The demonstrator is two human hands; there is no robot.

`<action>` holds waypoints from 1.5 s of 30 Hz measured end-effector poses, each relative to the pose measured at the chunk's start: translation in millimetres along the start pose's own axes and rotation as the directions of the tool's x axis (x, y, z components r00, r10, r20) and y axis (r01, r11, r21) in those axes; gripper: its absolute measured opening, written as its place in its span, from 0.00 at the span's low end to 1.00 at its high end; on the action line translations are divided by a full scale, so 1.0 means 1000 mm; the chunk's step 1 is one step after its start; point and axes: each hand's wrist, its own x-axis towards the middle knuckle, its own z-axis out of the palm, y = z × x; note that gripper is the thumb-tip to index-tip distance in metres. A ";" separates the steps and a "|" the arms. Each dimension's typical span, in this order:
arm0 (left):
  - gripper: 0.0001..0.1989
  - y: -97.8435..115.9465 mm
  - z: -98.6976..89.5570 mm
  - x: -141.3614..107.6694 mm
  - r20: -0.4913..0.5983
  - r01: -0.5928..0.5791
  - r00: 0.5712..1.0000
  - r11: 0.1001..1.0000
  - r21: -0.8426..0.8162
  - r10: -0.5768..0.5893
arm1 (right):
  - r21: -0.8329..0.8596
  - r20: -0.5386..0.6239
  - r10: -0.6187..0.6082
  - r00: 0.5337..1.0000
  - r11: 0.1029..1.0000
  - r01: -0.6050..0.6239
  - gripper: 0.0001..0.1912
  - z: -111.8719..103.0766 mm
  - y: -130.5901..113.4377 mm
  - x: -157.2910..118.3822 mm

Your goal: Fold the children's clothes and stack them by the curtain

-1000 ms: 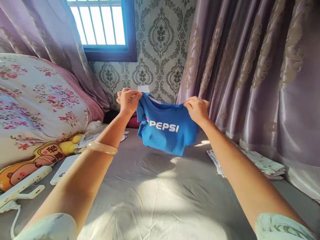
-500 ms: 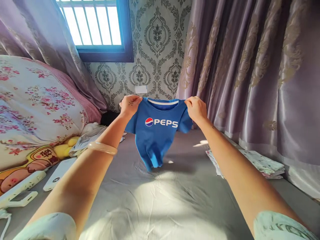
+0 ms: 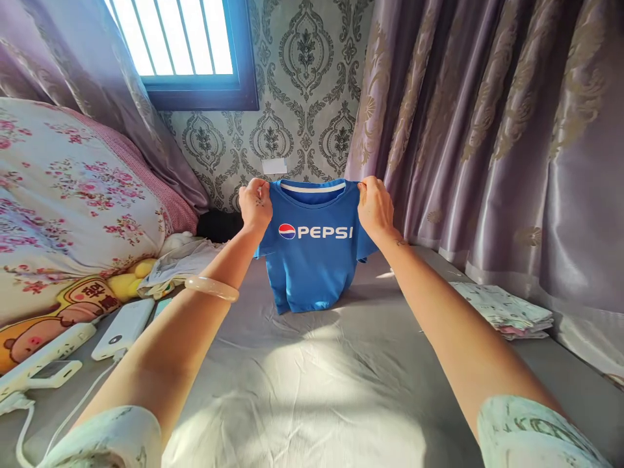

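Observation:
A blue T-shirt [image 3: 312, 266] with a white-lined collar and a PEPSI print hangs upright between my hands, its front facing me. My left hand [image 3: 256, 205] pinches it at the shoulder on the left of the collar. At the opposite shoulder, my right hand [image 3: 375, 207] grips the cloth with closed fingers. Both arms are stretched forward. The hem hangs at the grey bed sheet [image 3: 292, 390]; whether it rests on the sheet I cannot tell. Both sleeves droop partly behind my hands and wrists.
Folded printed cloth [image 3: 507, 309] lies on the right by the curtain [image 3: 487, 162]. Along the left are a power strip [image 3: 49, 357], a white power bank [image 3: 124, 328] with a cable, a plush toy [image 3: 43, 325] and floral bedding [image 3: 88, 195]. A patterned wall [image 3: 307, 84] stands behind.
The T-shirt's lower part has swung down and spread wider, and the print now shows more fully. My hands have shifted slightly and are a little closer together. The camera view has tilted slightly down.

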 end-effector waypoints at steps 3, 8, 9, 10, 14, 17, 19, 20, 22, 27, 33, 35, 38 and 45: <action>0.10 0.006 -0.009 -0.017 -0.192 -0.100 0.972 0.979 0.176 0.134 | -0.035 0.006 -0.005 1.000 0.999 0.005 0.25 -0.009 -0.007 -0.009; 0.15 0.002 -0.040 -0.037 -0.067 -0.260 0.950 0.894 0.366 0.304 | -0.162 0.035 -0.106 0.994 0.981 0.110 0.25 -0.037 -0.017 -0.023; 0.16 0.000 -0.048 -0.039 -0.040 -0.298 0.939 0.867 0.400 0.342 | -0.194 0.050 -0.128 0.991 0.972 0.135 0.25 -0.044 -0.018 -0.025; 0.16 0.000 -0.058 -0.040 -0.014 -0.340 0.923 0.835 0.432 0.384 | -0.222 0.068 -0.146 0.987 0.962 0.158 0.25 -0.052 -0.020 -0.027; 0.18 0.014 -0.098 -0.038 0.077 -0.533 0.810 0.675 0.510 0.581 | -0.245 0.108 -0.241 0.965 0.934 0.261 0.24 -0.088 -0.026 -0.030; 0.18 0.040 -0.130 -0.033 0.131 -0.653 0.708 0.574 0.494 0.694 | -0.153 0.070 -0.356 0.932 0.919 0.363 0.24 -0.117 -0.034 -0.025; 0.17 0.061 -0.149 -0.030 0.115 -0.693 0.665 0.552 0.464 0.738 | -0.069 0.035 -0.421 0.907 0.904 0.422 0.23 -0.135 -0.041 -0.020; 0.17 0.071 -0.157 -0.028 0.112 -0.711 0.651 0.551 0.437 0.751 | -0.030 0.025 -0.438 0.898 0.898 0.439 0.23 -0.143 -0.044 -0.018; 0.18 0.088 -0.170 -0.024 0.148 -0.718 0.671 0.589 0.371 0.726 | 0.030 0.027 -0.440 0.898 0.898 0.439 0.22 -0.156 -0.050 -0.011; 0.26 0.094 -0.170 -0.008 0.238 -0.483 0.872 0.835 0.265 0.428 | 0.187 0.230 -0.355 0.906 0.930 0.317 0.21 -0.151 -0.044 0.007; 0.30 -0.001 -0.107 0.004 0.641 -0.260 0.762 0.950 0.170 0.094 | 0.223 0.628 -0.257 0.734 0.964 0.147 0.17 -0.067 0.002 -0.005; 0.29 -0.047 -0.079 -0.004 0.690 -0.237 0.722 0.957 0.169 0.057 | 0.141 0.677 -0.174 0.715 0.984 0.106 0.14 -0.036 0.020 -0.023; 0.27 -0.110 -0.041 -0.029 0.722 -0.277 0.690 0.939 0.202 0.048 | -0.057 0.730 -0.004 0.684 0.996 0.066 0.15 0.003 0.040 -0.060; 0.23 -0.170 -0.001 -0.093 0.696 -0.382 0.716 0.812 0.442 -0.042 | -0.266 0.771 0.098 0.629 0.947 0.179 0.19 0.061 0.067 -0.137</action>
